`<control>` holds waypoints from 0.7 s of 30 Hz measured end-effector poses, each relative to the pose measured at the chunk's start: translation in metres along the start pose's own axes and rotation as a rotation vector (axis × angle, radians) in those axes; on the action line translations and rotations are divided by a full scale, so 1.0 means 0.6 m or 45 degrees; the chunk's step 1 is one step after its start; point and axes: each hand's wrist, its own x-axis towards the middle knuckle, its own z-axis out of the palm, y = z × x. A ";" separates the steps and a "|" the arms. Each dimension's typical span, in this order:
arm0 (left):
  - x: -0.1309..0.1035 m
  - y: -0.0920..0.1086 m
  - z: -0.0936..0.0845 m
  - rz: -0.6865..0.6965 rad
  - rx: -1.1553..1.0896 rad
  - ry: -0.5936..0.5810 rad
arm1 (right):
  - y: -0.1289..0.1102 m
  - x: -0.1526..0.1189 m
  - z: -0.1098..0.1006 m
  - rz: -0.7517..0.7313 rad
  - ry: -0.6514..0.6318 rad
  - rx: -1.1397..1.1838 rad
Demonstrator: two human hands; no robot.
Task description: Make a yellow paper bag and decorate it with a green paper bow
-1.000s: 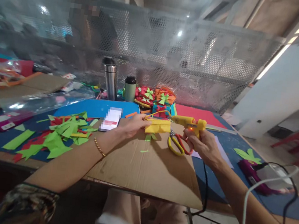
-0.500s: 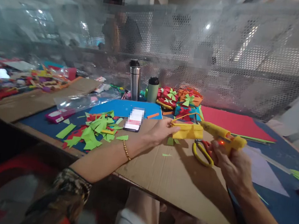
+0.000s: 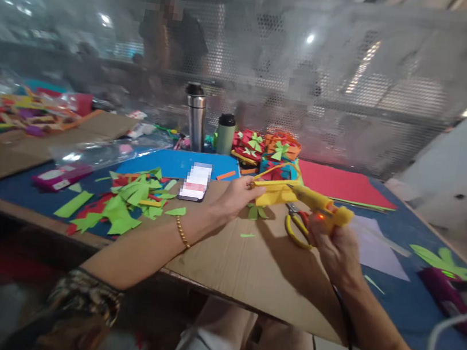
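Pinched in my left hand (image 3: 236,197) is a small yellow paper basket (image 3: 275,193) with a thin looped handle, raised over the cardboard sheet (image 3: 221,260). My right hand (image 3: 338,249) is wrapped round a yellow glue gun (image 3: 319,202) with a lit orange light. Its nozzle points left and meets the right end of the basket; whether it touches cannot be made out. Beneath the gun lie scissors (image 3: 298,233) with yellow and red handles, partly behind my right hand. A green paper bow (image 3: 256,212) lies under the basket.
Green and red paper cuttings (image 3: 125,203) lie at left near a phone (image 3: 195,182). Behind stand a steel flask (image 3: 196,117), a green tumbler (image 3: 225,134) and several decorated paper baskets (image 3: 281,147). Red sheets (image 3: 345,185) lie at right. A black cord hangs from the glue gun.
The view has swung a little to the right, so things appear shifted left. The glue gun's nozzle now meets the basket, which looks more tilted. Another person's arm at far left has gone from view.
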 end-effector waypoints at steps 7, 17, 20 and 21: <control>-0.011 0.017 -0.001 0.024 0.036 0.042 | -0.027 -0.004 0.004 0.063 0.105 0.001; -0.016 0.015 -0.003 -0.045 -0.024 -0.031 | -0.038 -0.009 0.013 0.001 -0.002 -0.054; -0.019 0.015 -0.001 -0.054 -0.007 -0.028 | -0.040 -0.010 0.013 0.004 -0.016 -0.073; -0.020 0.015 0.000 -0.059 -0.002 -0.027 | -0.040 -0.010 0.013 0.011 -0.015 -0.085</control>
